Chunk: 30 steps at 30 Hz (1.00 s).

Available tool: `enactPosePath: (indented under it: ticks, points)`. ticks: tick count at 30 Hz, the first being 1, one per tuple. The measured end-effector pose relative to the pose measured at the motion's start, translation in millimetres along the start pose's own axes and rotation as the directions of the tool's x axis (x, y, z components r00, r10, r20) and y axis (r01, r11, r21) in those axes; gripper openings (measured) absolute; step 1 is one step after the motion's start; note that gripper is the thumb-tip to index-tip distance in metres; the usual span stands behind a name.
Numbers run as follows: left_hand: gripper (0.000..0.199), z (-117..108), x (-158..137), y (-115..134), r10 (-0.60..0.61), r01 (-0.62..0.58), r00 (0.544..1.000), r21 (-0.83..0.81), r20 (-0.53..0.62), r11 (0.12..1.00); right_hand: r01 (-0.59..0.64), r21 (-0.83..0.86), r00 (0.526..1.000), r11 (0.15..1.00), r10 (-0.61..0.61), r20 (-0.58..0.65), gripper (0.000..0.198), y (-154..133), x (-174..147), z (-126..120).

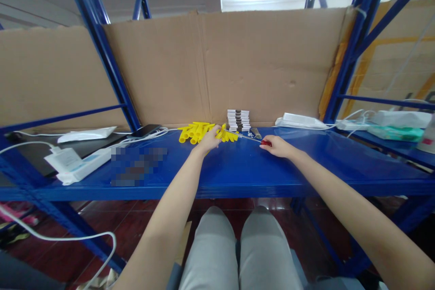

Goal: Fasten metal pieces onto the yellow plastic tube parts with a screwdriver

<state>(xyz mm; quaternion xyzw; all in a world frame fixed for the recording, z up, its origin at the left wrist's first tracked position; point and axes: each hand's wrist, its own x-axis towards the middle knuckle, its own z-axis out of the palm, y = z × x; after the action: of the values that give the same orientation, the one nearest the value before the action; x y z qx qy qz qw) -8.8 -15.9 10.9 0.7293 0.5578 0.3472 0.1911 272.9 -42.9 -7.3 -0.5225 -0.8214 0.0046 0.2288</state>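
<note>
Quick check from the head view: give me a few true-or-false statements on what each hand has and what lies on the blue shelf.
1. The right hand holds a red-handled screwdriver. True.
2. The left hand rests on the phone. False: it is at the yellow tubes; the phone lies further left.
3. A stack of small white pieces stands against the cardboard. True.
4. The power strip lies right of both hands. False: it lies at the left.

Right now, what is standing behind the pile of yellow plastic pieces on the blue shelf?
Behind the yellow plastic pieces stands a brown cardboard wall. A stack of small white and dark blocks stands to their right. The left hand covers the front pieces, so what lies under it cannot be seen.
</note>
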Motion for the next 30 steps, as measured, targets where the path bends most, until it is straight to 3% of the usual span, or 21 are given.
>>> enactPosePath:
  ticks: [9,16,25,30]
  points:
    - [0.053,-4.0,-2.5,-2.3,-0.021,0.022,1.0,0.043,-0.018,0.999,-0.06,-0.269,0.998,0.961,0.052,-0.037,0.019,-18.7,-9.6,-9.2]
    - [0.056,-3.3,0.4,-5.8,-0.042,0.043,0.999,0.026,-0.024,0.999,-0.024,-0.174,0.998,0.984,0.032,0.045,0.021,-20.6,-6.6,-5.6]
    - [0.047,-4.3,1.3,-6.1,-0.045,0.042,0.999,-0.179,-0.013,0.983,-0.019,-0.205,1.0,0.979,0.016,-0.017,0.018,-21.2,-9.2,-8.9]
    - [0.045,-5.4,-0.1,-2.2,-0.075,0.07,0.997,-0.16,-0.028,0.985,-0.034,-0.159,0.999,0.987,0.03,-0.028,0.019,-20.8,-8.2,-6.1]
